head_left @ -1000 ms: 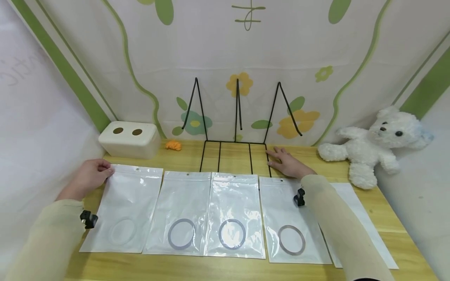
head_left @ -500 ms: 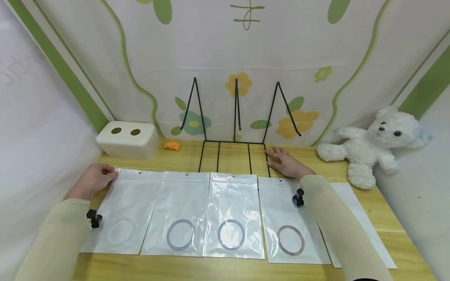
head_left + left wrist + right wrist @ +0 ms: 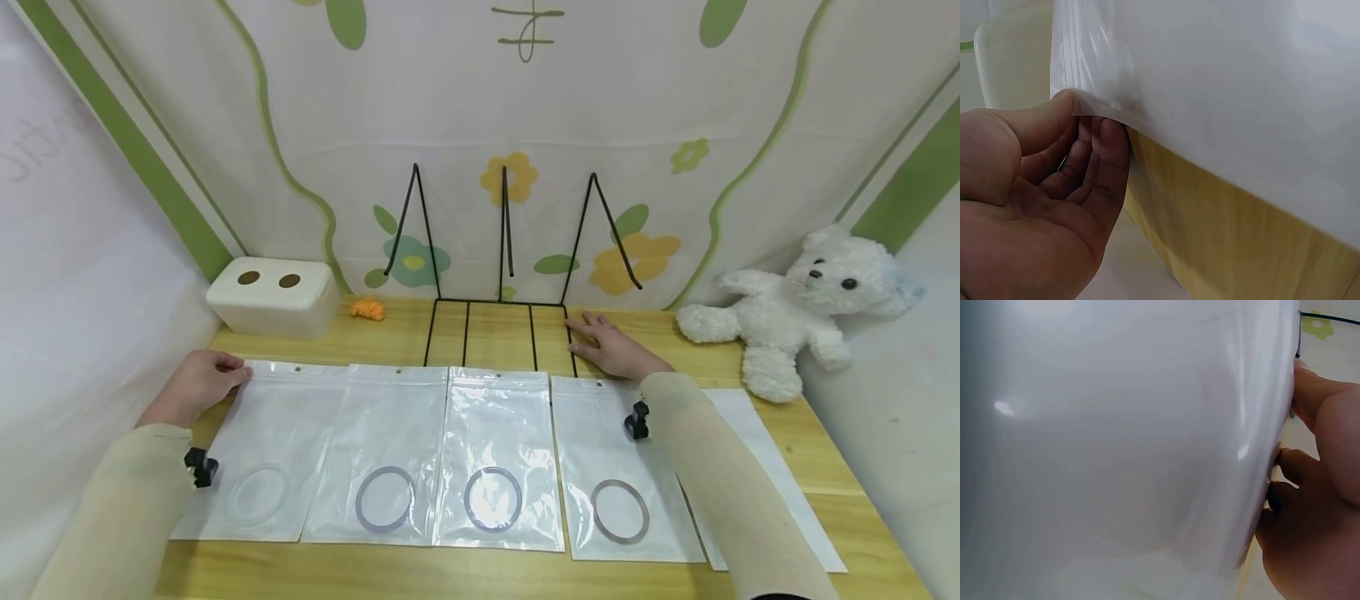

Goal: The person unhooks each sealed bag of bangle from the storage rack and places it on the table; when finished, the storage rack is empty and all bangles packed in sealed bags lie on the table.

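My left hand pinches the upper left corner of the leftmost white zip bag. In the left wrist view, the thumb lies over the bag's edge, with the fingers beneath. This bag overlaps its neighbour slightly and shows a pale bangle-like ring through its front. To the right lie three more bags: one with a bluish ring, one with a grey ring, one with a brownish ring. My right hand rests with fingers spread at the right side of the black wire rack, above the fourth bag.
A white sheet or bag lies partly under the right sleeve. At the back left stand a cream box with two holes and a small orange bundle. A white plush bear leans on the right wall.
My left hand has shifted slightly right and down, bringing the leftmost bag's top over the edge of the second bag. The right hand has stayed still.
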Available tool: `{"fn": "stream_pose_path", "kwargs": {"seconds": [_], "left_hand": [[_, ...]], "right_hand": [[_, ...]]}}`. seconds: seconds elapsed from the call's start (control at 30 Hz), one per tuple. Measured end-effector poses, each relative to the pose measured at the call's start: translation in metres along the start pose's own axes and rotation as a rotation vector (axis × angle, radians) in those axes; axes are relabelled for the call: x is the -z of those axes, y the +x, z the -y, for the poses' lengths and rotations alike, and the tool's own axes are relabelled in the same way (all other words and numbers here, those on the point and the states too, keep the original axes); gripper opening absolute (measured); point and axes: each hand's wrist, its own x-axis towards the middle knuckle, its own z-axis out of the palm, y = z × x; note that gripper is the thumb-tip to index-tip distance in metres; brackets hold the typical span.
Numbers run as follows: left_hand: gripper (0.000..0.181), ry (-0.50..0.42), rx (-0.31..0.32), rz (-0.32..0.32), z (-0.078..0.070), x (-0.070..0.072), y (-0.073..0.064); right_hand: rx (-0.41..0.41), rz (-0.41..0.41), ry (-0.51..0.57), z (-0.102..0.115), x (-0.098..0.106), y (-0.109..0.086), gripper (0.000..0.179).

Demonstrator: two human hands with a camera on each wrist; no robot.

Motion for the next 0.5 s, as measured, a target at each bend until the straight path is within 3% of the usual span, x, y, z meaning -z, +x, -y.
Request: {"fn": "stream_pose_path", "kwargs": {"seconds": [0.23,0.4,0.5], "left_hand": [[0.048,0.054,-0.085,0.003,-0.001,0.007,-0.006],[0.059,0.035,-0.198,-0.098,-0.015,0.004,-0.016],[0.058,-0.003,-0.313,-0.164,-0.03,-0.001,-0.019]], "right_hand": [[-0.006,0.004,0.002,0.0,0.0,-0.001,0.066],[-0.009,0.012,0.002,-0.001,0.003,-0.002,0.067],[-0.01,-0.004,0.016,0.0,0.005,-0.003,0.067]]}}
